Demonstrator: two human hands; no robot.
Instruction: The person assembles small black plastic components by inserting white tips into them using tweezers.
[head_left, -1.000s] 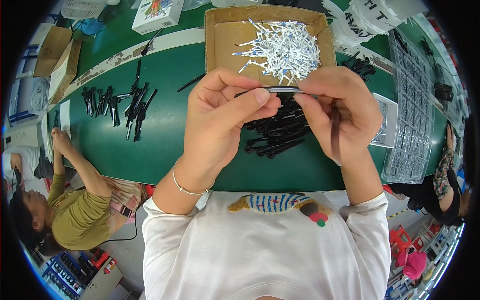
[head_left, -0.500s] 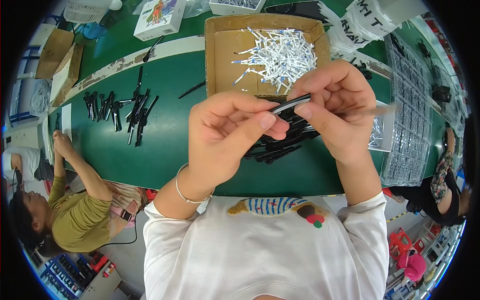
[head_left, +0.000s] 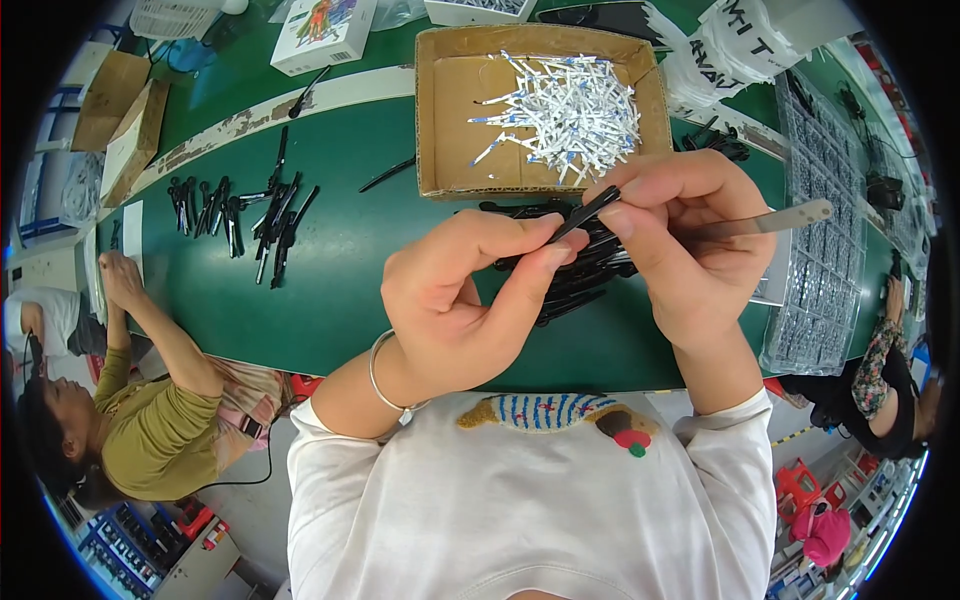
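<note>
Between both hands I hold a slim black stick-like piece point(head_left: 584, 213), tilted up to the right. My left hand point(head_left: 450, 300) pinches its lower end with thumb and index finger. My right hand point(head_left: 690, 240) pinches the upper end. A flat metal strip point(head_left: 780, 218) with a rounded, holed end, like tweezers, sticks out of my right hand to the right; its front part is hidden in the palm. Under my hands lies a pile of similar black pieces point(head_left: 590, 268), partly covered by my fingers. More black pieces point(head_left: 275, 225) lie in loose groups to the left.
Beyond my hands stands an open cardboard box point(head_left: 440, 120) with many small white-and-blue strips point(head_left: 575, 115). Clear compartment trays point(head_left: 820, 240) lie at the right. A white printed box point(head_left: 322, 38) stands at the back left. Co-workers sit at the left point(head_left: 165, 430) and right point(head_left: 880, 380).
The black piece has been turned, so its pale grooved side no longer shows and it tilts more steeply. The metal strip has swung into clearer view at the right.
</note>
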